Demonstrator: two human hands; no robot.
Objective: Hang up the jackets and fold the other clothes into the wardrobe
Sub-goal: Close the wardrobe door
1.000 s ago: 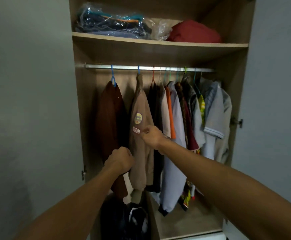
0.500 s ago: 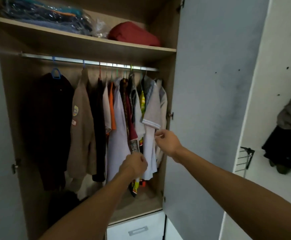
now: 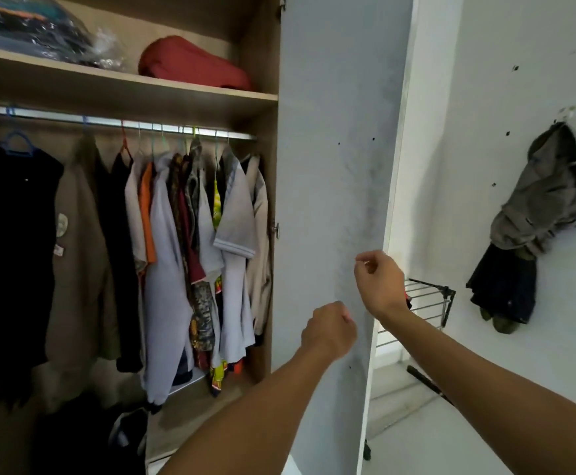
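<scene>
The open wardrobe holds a metal rail [image 3: 163,126] with several garments on hangers: a dark maroon jacket [image 3: 9,255] at the left, a tan jacket [image 3: 77,262] with a round patch beside it, then shirts [image 3: 170,269] in white, orange and prints. My left hand [image 3: 329,330] is a loose fist in front of the grey wardrobe door [image 3: 334,149], holding nothing. My right hand [image 3: 379,279] is higher and to the right, fingers curled with nothing in them, near the door's edge. A grey and dark bundle of clothes [image 3: 540,221] hangs from a wall hook at the right.
The upper shelf [image 3: 125,80] carries a red folded bundle [image 3: 194,65] and clothes in clear plastic [image 3: 33,29]. A metal drying rack [image 3: 427,299] stands behind the door by the white wall. Dark items lie on the wardrobe floor [image 3: 84,437].
Both hands have left the hanging garments and moved right, off the tan jacket and shirts to in front of the door. The view has swung right, showing the wall bundle.
</scene>
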